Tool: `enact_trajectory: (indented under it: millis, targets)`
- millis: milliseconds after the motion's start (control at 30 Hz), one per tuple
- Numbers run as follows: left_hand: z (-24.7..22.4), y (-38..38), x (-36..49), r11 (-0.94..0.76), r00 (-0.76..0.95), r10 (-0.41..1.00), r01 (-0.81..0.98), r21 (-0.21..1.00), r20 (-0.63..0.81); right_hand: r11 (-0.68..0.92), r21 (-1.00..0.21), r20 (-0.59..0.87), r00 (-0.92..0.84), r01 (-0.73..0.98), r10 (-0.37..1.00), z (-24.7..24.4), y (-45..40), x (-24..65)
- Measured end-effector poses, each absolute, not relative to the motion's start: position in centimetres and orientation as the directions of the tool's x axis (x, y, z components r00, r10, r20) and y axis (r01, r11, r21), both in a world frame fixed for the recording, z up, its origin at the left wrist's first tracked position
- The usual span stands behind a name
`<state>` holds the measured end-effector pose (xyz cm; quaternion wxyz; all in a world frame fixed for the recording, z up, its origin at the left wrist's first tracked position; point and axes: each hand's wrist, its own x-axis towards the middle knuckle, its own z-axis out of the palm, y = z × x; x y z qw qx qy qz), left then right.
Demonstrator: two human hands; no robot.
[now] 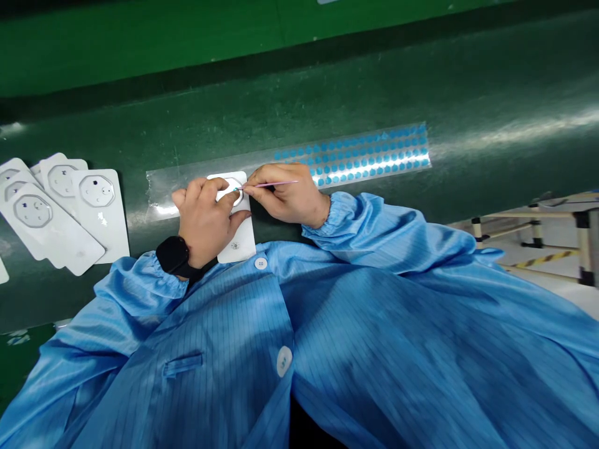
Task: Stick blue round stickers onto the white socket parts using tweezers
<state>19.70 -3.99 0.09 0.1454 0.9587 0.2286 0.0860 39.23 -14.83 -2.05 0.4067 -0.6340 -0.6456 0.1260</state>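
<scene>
A white rounded plate point(238, 240) with an octagonal recess at its far end lies on the green mat in front of me. My left hand point(203, 209) rests over its left side, fingers spread, with a fingertip pressing near the recess. Between the pinched fingers of my right hand point(285, 193) is a thin pink stick point(281, 183), its tip at the recess beside my left index finger. A speck of blue-green shows at that tip, too small to make out. The fingers hide part of the recess.
More white plates point(112, 221) lie overlapped at the left. A clear strip with rows of blue round dots point(374, 153) runs along the green mat point(468, 112) behind my hands. At the right stands a tubular rack point(583, 243).
</scene>
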Motion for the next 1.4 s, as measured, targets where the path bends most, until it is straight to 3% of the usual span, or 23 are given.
enact_trajectory:
  millis: [200, 667, 967, 1167, 1400]
  targets:
    - [0.0, -3.9, 19.7, -0.848, 0.879, 0.467, 0.413, 0.333, 0.098, 0.151, -0.692, 0.378, 0.176, 0.706, 0.909, -1.8, -14.8, 39.2]
    - [0.2, -3.9, 19.8, -0.777, 0.828, 0.559, 0.499, 0.385, 0.055, -0.006, -0.778, 0.255, 0.325, 0.628, 0.911, -1.5, -14.5, 39.0]
    - [0.1, -3.9, 19.8, -0.749, 0.801, 0.597, 0.542, 0.381, 0.033, -0.024, -0.79, 0.231, 0.333, 0.613, 0.914, -1.3, -14.4, 38.9]
    - [-0.3, -3.9, 19.9, -0.758, 0.791, 0.609, 0.556, 0.34, 0.064, 0.013, -0.864, 0.204, 0.326, 0.503, 0.923, -1.0, -14.3, 39.4]
    - [-0.5, -3.5, 19.8, -0.75, 0.8, 0.597, 0.526, 0.401, 0.068, 0.06, -0.959, 0.151, 0.321, 0.278, 0.935, -0.9, -14.3, 39.9]
